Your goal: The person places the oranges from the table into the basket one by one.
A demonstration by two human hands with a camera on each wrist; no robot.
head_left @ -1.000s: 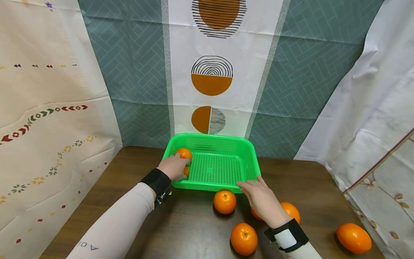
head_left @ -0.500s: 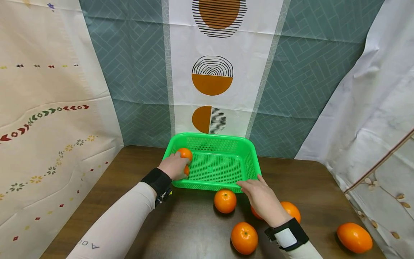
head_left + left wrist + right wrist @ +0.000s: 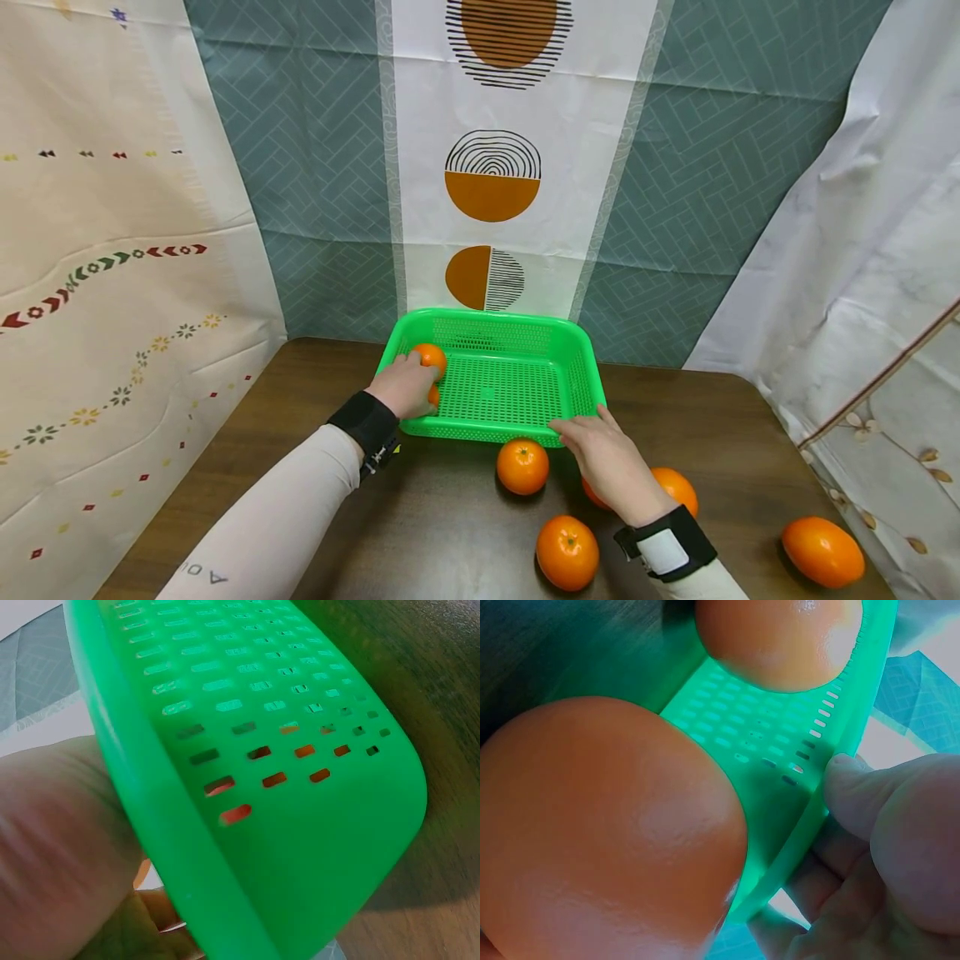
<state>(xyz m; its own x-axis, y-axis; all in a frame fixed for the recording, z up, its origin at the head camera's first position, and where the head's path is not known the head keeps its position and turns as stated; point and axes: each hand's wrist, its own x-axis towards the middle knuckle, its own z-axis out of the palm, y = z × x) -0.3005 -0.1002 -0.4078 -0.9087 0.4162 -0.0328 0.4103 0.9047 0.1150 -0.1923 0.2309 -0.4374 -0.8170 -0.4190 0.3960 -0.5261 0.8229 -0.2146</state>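
A green perforated plastic basket [image 3: 495, 317] stands at the back of the table. My left hand [image 3: 401, 387] reaches over its left front corner and grips an orange [image 3: 433, 395] inside, thumb and finger at its sides; the hand covers most of it. Just behind lies a second orange [image 3: 432, 357] in the basket. In the left wrist view, the basket wall [image 3: 315, 840] hides most of the fingers. On the right front corner my right hand [image 3: 611, 467] pinches the rim; the right wrist view shows the thumb [image 3: 851, 784] outside the rim and fingers beyond it.
In front of the basket sits an orange [image 3: 522, 467], with another orange [image 3: 567, 552] nearer me. Beside the right wrist are a half-hidden orange [image 3: 591, 495] and one more orange [image 3: 677, 490]. A longish orange [image 3: 822, 552] lies near the table's right edge. Patterned cloths [image 3: 315, 167] hang around.
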